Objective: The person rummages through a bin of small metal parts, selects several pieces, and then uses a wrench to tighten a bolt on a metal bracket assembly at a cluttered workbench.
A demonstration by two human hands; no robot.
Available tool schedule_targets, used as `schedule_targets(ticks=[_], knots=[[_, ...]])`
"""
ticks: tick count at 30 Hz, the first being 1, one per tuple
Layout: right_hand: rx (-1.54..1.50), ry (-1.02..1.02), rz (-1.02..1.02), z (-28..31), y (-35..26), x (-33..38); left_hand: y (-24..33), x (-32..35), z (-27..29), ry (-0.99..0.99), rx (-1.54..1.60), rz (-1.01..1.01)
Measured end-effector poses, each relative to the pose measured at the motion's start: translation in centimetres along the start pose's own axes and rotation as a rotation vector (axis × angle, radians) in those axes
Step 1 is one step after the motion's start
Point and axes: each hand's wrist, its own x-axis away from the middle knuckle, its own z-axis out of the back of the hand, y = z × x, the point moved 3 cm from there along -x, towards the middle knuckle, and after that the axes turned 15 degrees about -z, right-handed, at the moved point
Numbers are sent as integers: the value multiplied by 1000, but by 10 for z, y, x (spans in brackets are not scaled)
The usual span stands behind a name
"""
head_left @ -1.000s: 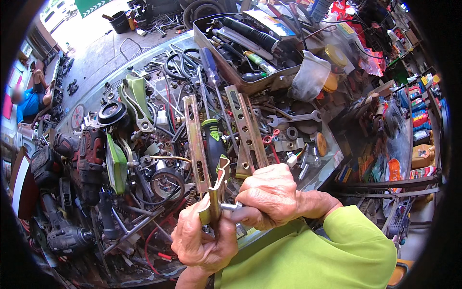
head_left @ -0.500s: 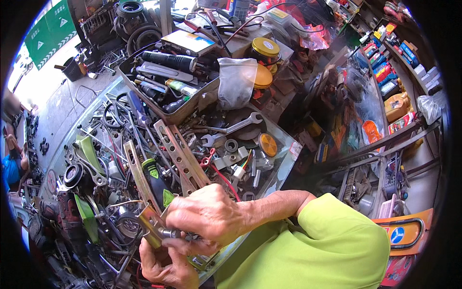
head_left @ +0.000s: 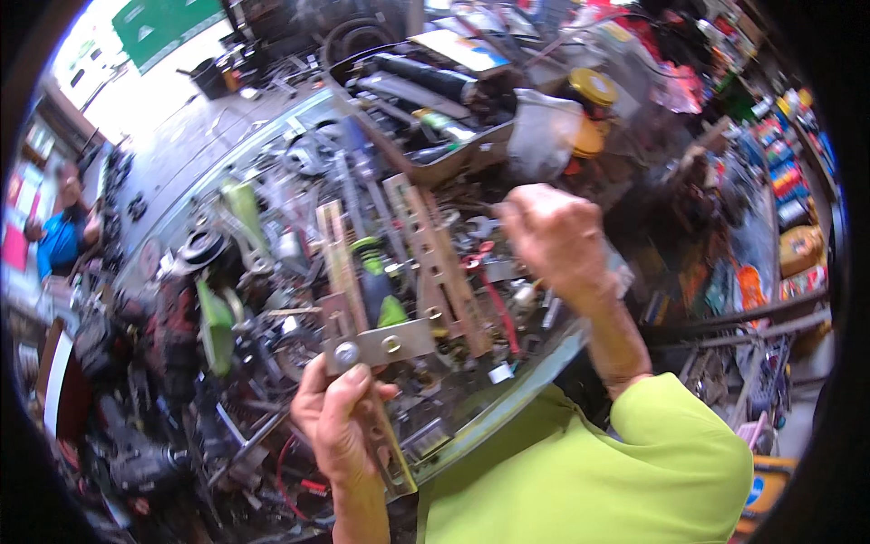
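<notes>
My left hand point(head_left: 340, 417) grips a slotted metal bracket point(head_left: 390, 449), thumb pressed near a round bolt head point(head_left: 346, 354). The bolt joins the bracket to a short flat metal plate point(head_left: 408, 341), which sticks out to the right and has a nut-like fitting on it. Over the right part of the bench, my right hand point(head_left: 555, 238) is raised with fingers curled in, blurred; whatever it may hold is hidden. Just left of its fingers is a grey wrench end point(head_left: 476, 228). Two long perforated metal bars point(head_left: 340, 258) point(head_left: 435, 263) lie beyond my left hand, with a black-and-green screwdriver handle point(head_left: 373, 281) between them.
A glass-topped bench point(head_left: 535, 363) is crowded with metal parts and tools. At its back stands a tray of tools point(head_left: 471, 154) beside yellow-lidded jars point(head_left: 594, 88). Power drills point(head_left: 145, 458) lie at the left. Stocked shelves point(head_left: 793, 181) line the right; a person in blue point(head_left: 63, 240) is far left.
My right hand has left the bracket and moved up and right over the bench. My left hand still holds the bracket, now with its plate and bolt facing up. The view has shifted left.
</notes>
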Motion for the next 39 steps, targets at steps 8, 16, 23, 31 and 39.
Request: schedule_targets(ticks=[8, 16, 23, 31, 39], knots=[[160, -124, 147, 3, 42, 4, 1, -1, 0, -29, 93, 165], [139, -238, 217, 7, 37, -6, -4, -2, 4, -77, 243, 205], [83, -358, 202, 17, 43, -13, -3, -3, 4, -85, 239, 186], [-64, -305, 46, 63, 44, -10, -4, -2, 6, -108, 197, 168], [-988, -886, -40, 55, -15, 22, -3, 1, -2, -193, 83, 126]])
